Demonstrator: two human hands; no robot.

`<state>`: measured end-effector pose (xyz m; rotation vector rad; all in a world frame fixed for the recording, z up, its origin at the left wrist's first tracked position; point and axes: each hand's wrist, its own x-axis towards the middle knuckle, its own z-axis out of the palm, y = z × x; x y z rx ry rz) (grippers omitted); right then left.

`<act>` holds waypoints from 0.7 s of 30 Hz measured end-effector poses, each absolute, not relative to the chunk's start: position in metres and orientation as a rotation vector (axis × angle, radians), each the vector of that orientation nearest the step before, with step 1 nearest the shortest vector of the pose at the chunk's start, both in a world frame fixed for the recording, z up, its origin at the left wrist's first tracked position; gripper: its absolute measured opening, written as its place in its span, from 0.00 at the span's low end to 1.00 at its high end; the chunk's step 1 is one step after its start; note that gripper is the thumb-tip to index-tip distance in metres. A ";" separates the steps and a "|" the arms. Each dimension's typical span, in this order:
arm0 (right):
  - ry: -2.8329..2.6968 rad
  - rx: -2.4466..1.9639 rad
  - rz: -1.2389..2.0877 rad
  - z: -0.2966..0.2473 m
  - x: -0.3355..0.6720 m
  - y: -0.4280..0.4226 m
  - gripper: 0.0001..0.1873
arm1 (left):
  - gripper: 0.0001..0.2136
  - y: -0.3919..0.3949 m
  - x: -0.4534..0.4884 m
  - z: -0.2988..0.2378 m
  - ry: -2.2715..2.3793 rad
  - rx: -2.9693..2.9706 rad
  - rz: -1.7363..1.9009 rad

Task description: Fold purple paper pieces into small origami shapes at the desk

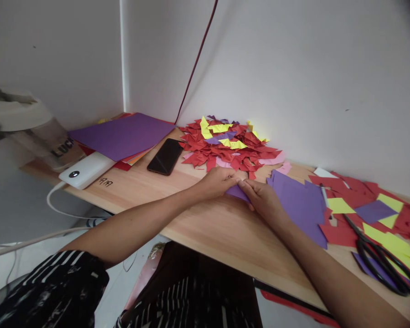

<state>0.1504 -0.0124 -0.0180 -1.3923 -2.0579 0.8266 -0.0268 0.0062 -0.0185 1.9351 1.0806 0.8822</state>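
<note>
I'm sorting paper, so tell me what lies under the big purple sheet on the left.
Under the purple sheet, red paper and an orange edge stick out; the rest is covered and cannot be seen.

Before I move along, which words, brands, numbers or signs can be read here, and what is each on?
"LUCK": on the white-lidded water bottle.
Too small to read: white marks on the round display of the power bank.
Too unclear to read: black characters on the wooden tabletop.
No other text is legible.
</note>
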 end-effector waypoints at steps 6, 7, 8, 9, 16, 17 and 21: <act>-2.057 -1.383 0.833 -0.018 0.151 -0.013 0.26 | 0.13 0.008 -0.027 -0.019 1.059 1.927 0.882; -2.056 -1.377 0.832 -0.018 0.151 -0.013 0.26 | 0.13 0.008 -0.027 -0.020 1.053 1.929 0.886; -2.056 -1.371 0.830 -0.018 0.151 -0.013 0.27 | 0.13 0.009 -0.027 -0.020 1.046 1.934 0.892; -2.055 -1.365 0.831 -0.018 0.151 -0.013 0.27 | 0.13 0.010 -0.027 -0.021 1.036 1.942 0.897; -2.061 -1.344 0.847 -0.021 0.153 -0.013 0.24 | 0.15 0.013 -0.030 -0.023 1.048 1.946 0.895; -2.067 -1.349 0.848 -0.022 0.153 -0.013 0.24 | 0.15 0.013 -0.030 -0.022 1.054 1.942 0.891; -2.090 -1.355 0.825 -0.022 0.153 -0.013 0.25 | 0.15 0.012 -0.032 -0.020 1.073 1.947 0.890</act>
